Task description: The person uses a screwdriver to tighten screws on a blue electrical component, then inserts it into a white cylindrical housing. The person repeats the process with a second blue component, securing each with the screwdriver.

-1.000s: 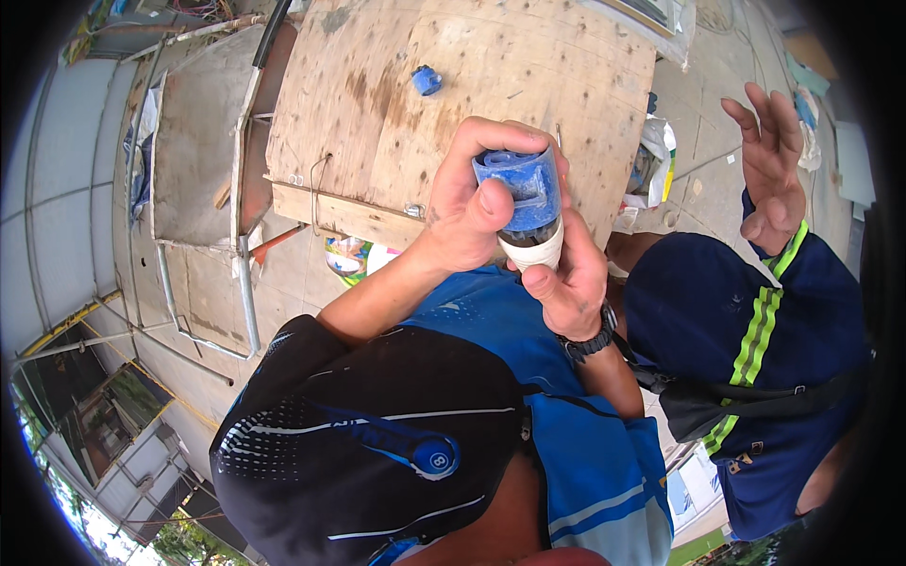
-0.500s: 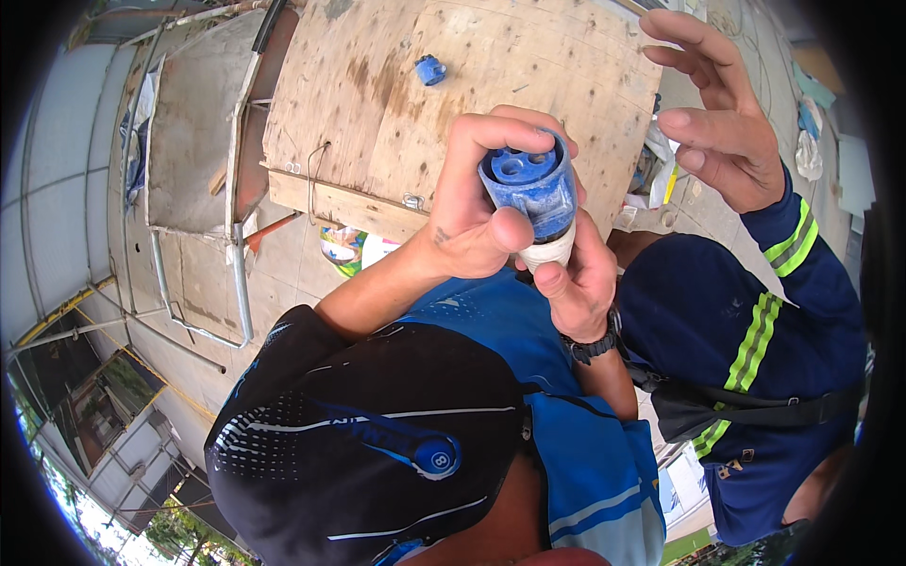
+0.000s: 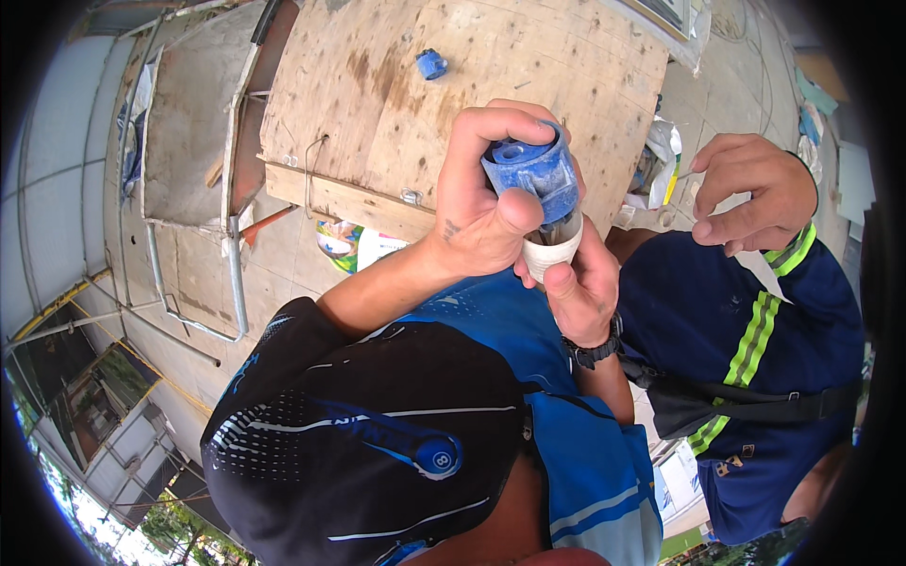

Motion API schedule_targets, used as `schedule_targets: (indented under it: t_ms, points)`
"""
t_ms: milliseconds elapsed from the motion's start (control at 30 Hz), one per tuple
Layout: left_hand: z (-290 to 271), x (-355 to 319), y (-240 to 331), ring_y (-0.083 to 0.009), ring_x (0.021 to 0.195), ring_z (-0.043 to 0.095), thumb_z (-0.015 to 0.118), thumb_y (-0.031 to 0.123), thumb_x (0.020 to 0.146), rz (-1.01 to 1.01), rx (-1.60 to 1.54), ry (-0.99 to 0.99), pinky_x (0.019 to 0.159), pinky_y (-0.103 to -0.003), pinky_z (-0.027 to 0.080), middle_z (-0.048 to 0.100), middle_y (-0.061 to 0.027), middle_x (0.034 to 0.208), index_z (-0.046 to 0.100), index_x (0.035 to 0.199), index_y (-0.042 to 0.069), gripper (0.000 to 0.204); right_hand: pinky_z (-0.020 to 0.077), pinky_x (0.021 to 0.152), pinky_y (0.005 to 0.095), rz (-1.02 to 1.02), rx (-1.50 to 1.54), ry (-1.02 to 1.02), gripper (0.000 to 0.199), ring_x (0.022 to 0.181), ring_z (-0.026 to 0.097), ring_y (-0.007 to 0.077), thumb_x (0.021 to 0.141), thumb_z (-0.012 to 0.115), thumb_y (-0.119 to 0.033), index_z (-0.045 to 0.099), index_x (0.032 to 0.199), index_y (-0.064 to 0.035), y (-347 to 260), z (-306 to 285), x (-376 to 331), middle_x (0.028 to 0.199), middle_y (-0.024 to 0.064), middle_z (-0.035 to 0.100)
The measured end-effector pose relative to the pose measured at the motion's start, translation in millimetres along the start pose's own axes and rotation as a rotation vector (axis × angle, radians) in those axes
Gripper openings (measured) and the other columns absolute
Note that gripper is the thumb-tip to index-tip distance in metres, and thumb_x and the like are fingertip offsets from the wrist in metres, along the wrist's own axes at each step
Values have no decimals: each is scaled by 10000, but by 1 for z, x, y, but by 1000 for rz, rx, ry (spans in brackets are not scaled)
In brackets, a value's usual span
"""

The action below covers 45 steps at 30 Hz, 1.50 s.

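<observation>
My left hand [image 3: 467,189] is wrapped round the blue shell of a round industrial connector [image 3: 536,179], thumb on its near side and fingers over the far rim. A hole shows in its recessed end. Below it, my right hand [image 3: 590,288], with a black watch on the wrist, grips the connector's off-white collar [image 3: 552,253]. The shell and collar stand a little apart, and greyish inner parts show in the gap. A smaller blue piece [image 3: 431,64] lies on the plywood board [image 3: 528,57] beyond my hands.
A co-worker's hand [image 3: 755,193], fingers curled, hovers right of my hands; the dark blue sleeve has reflective stripes. A metal-framed panel [image 3: 193,132] and bent pipe [image 3: 236,283] stand at left. A colourful bag [image 3: 338,243] lies below the board's near edge.
The blue shell has tilted and drawn up from the off-white collar, opening a gap that shows the inner parts. The co-worker's hand has moved down and right, its fingers curling.
</observation>
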<state>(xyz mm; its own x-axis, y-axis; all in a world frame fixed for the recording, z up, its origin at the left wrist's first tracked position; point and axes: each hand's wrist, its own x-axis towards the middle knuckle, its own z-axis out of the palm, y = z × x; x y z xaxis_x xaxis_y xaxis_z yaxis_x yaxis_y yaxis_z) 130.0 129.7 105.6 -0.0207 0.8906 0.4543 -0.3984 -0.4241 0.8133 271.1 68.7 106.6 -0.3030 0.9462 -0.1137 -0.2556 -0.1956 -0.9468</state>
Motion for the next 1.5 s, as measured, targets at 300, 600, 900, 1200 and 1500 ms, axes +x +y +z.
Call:
schedule_targets:
  t_ms: [300, 600, 900, 1200, 1500]
  points:
    - [-3, -4, -2, -214, 809, 674, 610, 544, 901, -92, -211, 32, 650, -318, 567, 534, -162, 1121, 443, 1228, 18, 641, 517, 718, 280, 9, -6, -63, 730, 807, 633, 160, 919, 672, -478, 460, 1309, 101, 2, -5, -1, 960, 146, 666]
    - [-8, 0, 1, -219, 803, 679, 579, 555, 903, -83, -264, -33, 643, -321, 580, 540, -190, 1149, 449, 1217, 14, 639, 516, 724, 280, -36, 17, -95, 765, 816, 631, 155, 918, 673, -473, 432, 1356, 106, 3, -4, 1, 974, 136, 669]
    - [-8, 3, -1, -323, 786, 665, 471, 669, 891, -125, -214, -139, 631, -390, 576, 504, -236, 1147, 453, 1251, 145, 636, 525, 722, 297, 4, 15, -70, 747, 804, 633, 172, 897, 679, -526, 487, 1261, 97, -4, -3, 1, 954, 149, 661]
    - [-2, -2, -6, -253, 850, 666, 497, 534, 949, -8, -325, -131, 674, -354, 587, 506, -224, 1166, 424, 1232, 68, 550, 530, 714, 283, 1, -12, -31, 787, 803, 644, 163, 883, 692, -532, 474, 1290, 105, -5, -5, -4, 980, 140, 666]
    - [7, -6, 8, -297, 777, 668, 405, 683, 913, -108, -108, -48, 640, -394, 588, 509, -218, 1119, 410, 1263, 175, 616, 479, 902, 286, -50, -22, -88, 871, 1090, 607, 184, 889, 742, -403, 353, 1424, 164, -3, -16, -6, 1223, 185, 631]
